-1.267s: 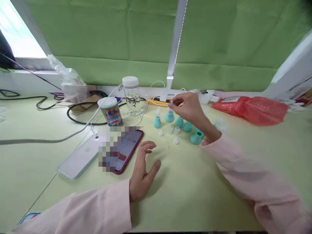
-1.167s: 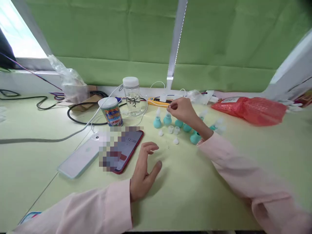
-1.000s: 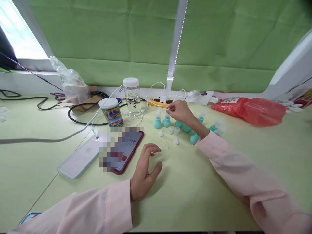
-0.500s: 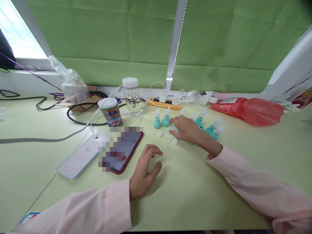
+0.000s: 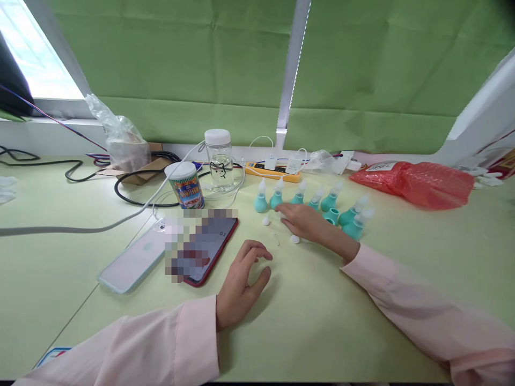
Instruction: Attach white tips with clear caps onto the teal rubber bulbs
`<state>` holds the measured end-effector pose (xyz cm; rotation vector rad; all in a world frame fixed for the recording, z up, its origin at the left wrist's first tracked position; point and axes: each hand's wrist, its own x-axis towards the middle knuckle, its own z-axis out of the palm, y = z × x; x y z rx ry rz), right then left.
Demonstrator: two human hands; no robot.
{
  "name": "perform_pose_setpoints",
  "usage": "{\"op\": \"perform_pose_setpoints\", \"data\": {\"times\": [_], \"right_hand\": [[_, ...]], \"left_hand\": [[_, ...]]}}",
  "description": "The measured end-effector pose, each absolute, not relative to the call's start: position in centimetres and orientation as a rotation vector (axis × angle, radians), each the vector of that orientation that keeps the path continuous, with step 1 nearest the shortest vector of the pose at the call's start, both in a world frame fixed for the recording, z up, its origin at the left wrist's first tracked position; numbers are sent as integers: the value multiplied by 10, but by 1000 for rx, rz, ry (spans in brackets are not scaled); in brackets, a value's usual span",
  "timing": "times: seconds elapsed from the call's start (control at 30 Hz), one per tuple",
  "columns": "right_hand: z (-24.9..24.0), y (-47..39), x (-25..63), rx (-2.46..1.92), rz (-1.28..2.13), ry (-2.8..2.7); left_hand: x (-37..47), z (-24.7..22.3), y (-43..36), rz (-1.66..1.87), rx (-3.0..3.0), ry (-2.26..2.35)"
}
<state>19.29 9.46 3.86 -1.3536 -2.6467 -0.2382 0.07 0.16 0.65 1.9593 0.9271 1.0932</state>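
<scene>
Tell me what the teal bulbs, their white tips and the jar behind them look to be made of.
Teal bulbs: likely soft rubber or silicone; matte, rounded, no glare. White tips: probably translucent plastic, milky and slightly see-through. Jar: clear glass or hard plastic, glossy, with an opaque white lid; which one, I cannot tell.

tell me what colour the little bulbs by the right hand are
Teal bulbs with whitish tips, in a row beside the right hand; head view.

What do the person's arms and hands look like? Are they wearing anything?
Both arms wear long, loose, pale pink sleeves with plain cuffs at the wrists. The left hand and the right hand are bare: no gloves, rings or watch show.
</scene>
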Motion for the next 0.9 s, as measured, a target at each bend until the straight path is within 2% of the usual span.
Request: {"op": "perform_pose_setpoints", "data": {"times": [0.2,0.37,0.6,0.73,0.9], "right_hand": [[37,40,180,-722,120,-2200],[14,14,169,-657,396,-2097],[29,43,191,-808,170,-2291],[21,57,196,-1063,69,-2569],[9,60,192,-1118,42,-2676]], "left_hand": [[2,8,5,1062,1432,809],[5,10,7,969,1223,712],[5,9,9,1033,1330,1082],[5,8,9,983,1368,1109],[5,5,10,967,1327,1097]]}}
